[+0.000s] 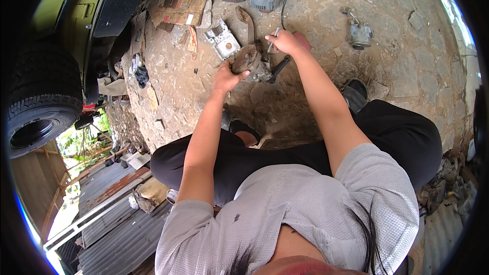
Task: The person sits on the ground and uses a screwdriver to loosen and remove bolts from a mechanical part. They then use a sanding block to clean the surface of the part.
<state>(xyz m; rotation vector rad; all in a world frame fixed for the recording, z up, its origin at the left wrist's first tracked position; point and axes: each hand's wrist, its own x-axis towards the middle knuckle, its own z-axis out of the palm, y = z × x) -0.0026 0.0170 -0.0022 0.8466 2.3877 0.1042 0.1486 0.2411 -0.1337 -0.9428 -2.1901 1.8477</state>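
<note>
Grease-brown metal housing (246, 60) sat out in front of the person, low over the stone floor (331, 0), between the two hands; whether it rested fully on the ground could not be told. Left hand (228, 76): fingers clamped on the housing's near left edge, thumb laid along its side. Right hand (285, 42): fingers closed together round a slim pale rod (270, 47), held just beyond the housing's right side; its working tip was too small to make out. Main risk, as judged: the rounded body rolling or twisting under a push, since one hand alone steadied it and the floor looked uneven. Greasy metal could have let the left grip slide. A skidding rod might then have struck the left thumb. A dark lever (279, 69) jutted out beside the housing, toward the right forearm; a careless sweep could have knocked it. Grit on the floor might have fouled any exposed opening, and small pieces, if dropped, could have been lost among the stones. Black cable (286, 7) ended close to the right hand; a snag there seemed possible, though less likely.
</note>
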